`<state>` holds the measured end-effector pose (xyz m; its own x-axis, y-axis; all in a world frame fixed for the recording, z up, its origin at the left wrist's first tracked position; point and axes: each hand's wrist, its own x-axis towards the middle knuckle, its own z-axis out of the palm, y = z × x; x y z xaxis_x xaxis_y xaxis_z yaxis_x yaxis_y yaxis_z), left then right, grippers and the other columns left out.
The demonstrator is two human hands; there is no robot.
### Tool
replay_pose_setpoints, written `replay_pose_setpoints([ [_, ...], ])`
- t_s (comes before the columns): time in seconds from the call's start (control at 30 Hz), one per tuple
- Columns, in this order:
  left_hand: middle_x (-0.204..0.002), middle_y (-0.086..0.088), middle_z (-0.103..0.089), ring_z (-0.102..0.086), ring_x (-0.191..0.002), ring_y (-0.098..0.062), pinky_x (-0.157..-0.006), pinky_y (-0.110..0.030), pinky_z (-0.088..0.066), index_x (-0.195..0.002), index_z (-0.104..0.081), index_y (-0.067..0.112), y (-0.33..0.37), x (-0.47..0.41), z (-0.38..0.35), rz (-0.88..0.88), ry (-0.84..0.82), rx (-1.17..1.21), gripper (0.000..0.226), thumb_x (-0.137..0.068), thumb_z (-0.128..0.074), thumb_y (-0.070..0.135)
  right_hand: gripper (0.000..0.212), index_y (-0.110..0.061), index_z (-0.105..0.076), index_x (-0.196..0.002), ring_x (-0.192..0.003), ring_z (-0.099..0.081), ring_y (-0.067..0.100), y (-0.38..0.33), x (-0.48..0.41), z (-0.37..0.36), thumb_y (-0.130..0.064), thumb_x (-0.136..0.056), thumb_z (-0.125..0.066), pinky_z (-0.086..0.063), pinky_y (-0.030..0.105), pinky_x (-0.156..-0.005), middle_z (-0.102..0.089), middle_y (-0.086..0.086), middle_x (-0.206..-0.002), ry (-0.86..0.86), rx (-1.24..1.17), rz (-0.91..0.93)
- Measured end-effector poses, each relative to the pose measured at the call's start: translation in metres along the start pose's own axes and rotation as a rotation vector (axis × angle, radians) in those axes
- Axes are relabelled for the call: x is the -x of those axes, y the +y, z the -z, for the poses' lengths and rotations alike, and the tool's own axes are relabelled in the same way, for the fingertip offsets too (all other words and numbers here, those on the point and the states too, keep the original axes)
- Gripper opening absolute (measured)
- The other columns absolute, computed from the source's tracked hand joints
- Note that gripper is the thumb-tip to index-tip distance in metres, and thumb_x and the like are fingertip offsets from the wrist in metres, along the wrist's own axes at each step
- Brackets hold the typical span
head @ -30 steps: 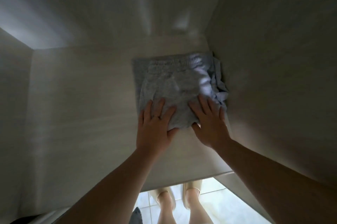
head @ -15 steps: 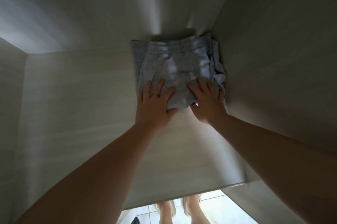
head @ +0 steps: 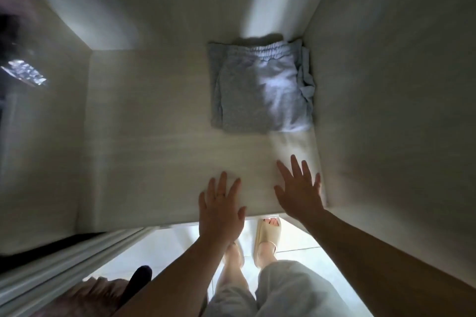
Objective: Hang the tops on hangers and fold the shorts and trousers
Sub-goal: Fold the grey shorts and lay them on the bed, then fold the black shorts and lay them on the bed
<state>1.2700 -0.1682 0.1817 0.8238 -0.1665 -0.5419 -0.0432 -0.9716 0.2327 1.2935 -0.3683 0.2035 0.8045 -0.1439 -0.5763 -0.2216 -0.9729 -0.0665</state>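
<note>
A folded pair of grey shorts [head: 260, 90] with an elastic waistband lies on the pale wardrobe shelf [head: 154, 157], pushed into the back right corner against the side wall. My left hand [head: 221, 208] hovers at the shelf's front edge with fingers spread and holds nothing. My right hand [head: 298, 190] is over the shelf's front right part, fingers spread too, well short of the shorts. Neither hand touches the garment.
The wardrobe's right wall [head: 386, 110] and left wall [head: 43, 149] enclose the shelf. Below the shelf edge are the white tiled floor [head: 296, 260], my feet in beige slippers [head: 266, 236], and a pile of clothes [head: 108, 293] at the lower left.
Both hands have let go of the shorts and drawn back to the shelf's front edge. The shorts stay in the back right corner.
</note>
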Motion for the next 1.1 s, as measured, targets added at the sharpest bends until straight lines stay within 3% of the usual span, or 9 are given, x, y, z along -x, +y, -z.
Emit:
replay_pose_setpoints([
  [0.23,-0.168,0.0,0.013,0.009,-0.154,-0.028,-0.123,-0.051,-0.007,-0.159,-0.003,0.036,0.002,0.086,0.017,0.026,-0.075,-0.039,0.069,-0.101,-0.035,0.057,0.065,-0.035,-0.006,-0.16,-0.155,0.008,0.026,-0.003,0.075,0.012,-0.046,-0.104,-0.037,-0.001,0.058,-0.121,0.01,0.0,-0.169,0.004,0.047,0.117],
  [0.6,-0.169,0.002,0.004,0.001,-0.155,-0.027,-0.122,-0.048,-0.009,-0.158,-0.008,0.041,0.023,0.202,0.009,0.195,0.227,0.086,0.071,-0.098,-0.034,0.066,0.065,-0.04,-0.005,-0.159,-0.155,0.006,0.023,0.019,0.15,0.028,-0.049,-0.103,-0.037,-0.002,0.054,-0.122,0.011,-0.006,-0.168,0.079,0.128,0.512],
  [0.77,-0.168,0.006,-0.004,-0.001,-0.154,-0.023,-0.122,-0.052,-0.017,-0.158,-0.017,0.04,0.052,0.277,-0.018,0.286,0.352,0.369,0.066,-0.099,-0.037,0.062,0.063,-0.041,-0.006,-0.158,-0.155,0.008,0.02,0.042,0.192,0.016,-0.051,-0.103,-0.034,0.001,0.052,-0.122,0.012,-0.009,-0.168,0.038,0.122,0.739],
  [0.87,-0.168,0.006,-0.009,-0.005,-0.154,-0.021,-0.122,-0.048,-0.019,-0.157,-0.02,0.039,0.07,0.328,-0.044,0.395,0.388,0.45,0.065,-0.099,-0.041,0.059,0.063,-0.043,0.0,-0.158,-0.154,0.01,0.018,0.048,0.216,0.0,-0.054,-0.103,-0.03,0.005,0.05,-0.121,0.014,-0.009,-0.167,0.016,0.192,0.88],
  [0.93,-0.168,0.009,-0.004,0.001,-0.154,-0.018,-0.123,-0.046,-0.012,-0.157,-0.016,0.042,0.08,0.36,-0.067,0.513,0.358,0.473,0.065,-0.099,-0.039,0.061,0.063,-0.044,0.002,-0.157,-0.154,0.014,0.017,0.049,0.235,-0.011,-0.055,-0.103,-0.029,0.008,0.049,-0.121,0.016,-0.01,-0.167,-0.009,0.236,0.973],
  [1.1,-0.168,0.011,0.003,0.007,-0.154,-0.018,-0.122,-0.049,-0.007,-0.157,-0.011,0.043,0.092,0.427,-0.108,0.801,0.339,0.583,0.069,-0.097,-0.034,0.067,0.064,-0.045,0.004,-0.157,-0.153,0.02,0.014,0.039,0.281,-0.036,-0.056,-0.103,-0.028,0.011,0.048,-0.121,0.02,-0.012,-0.166,-0.142,0.326,1.162],
])
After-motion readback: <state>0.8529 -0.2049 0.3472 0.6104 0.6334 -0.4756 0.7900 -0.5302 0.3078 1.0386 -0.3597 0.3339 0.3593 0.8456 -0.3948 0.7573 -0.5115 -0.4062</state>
